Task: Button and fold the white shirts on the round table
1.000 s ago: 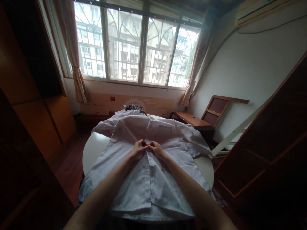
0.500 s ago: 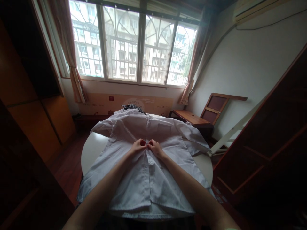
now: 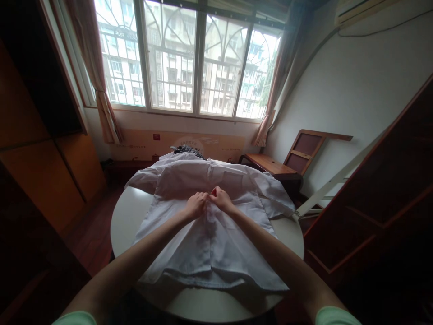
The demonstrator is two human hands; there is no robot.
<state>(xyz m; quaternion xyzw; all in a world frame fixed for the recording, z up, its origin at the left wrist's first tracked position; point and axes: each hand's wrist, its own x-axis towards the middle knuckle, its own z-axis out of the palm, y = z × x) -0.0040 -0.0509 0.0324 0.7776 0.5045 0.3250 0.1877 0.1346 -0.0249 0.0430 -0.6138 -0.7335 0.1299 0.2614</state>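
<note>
A white shirt [image 3: 189,243] lies spread over a round white table [image 3: 125,225], its hem toward me and its sleeves out at both sides. Near the middle of its front, my left hand [image 3: 197,204] is closed on the shirt with the back of the hand up. Close against it, slightly farther from me, my right hand [image 3: 220,198] pinches the same front edge. Cloth gathers into folds below both hands. Whether a button is between the fingers is hidden.
Dark striped cloth [image 3: 187,151] lies at the table's far edge. A wooden chair [image 3: 274,164] stands back right, near a white folding frame [image 3: 324,194]. Dark wooden furniture [image 3: 379,203] rises on the right, orange cabinets [image 3: 77,171] on the left. A long cardboard piece [image 3: 135,140] leans under the window.
Both hands have moved slightly away from me, and the left has turned its back upward. The shirt's hem has been drawn up from the near table edge, baring more of the tabletop.
</note>
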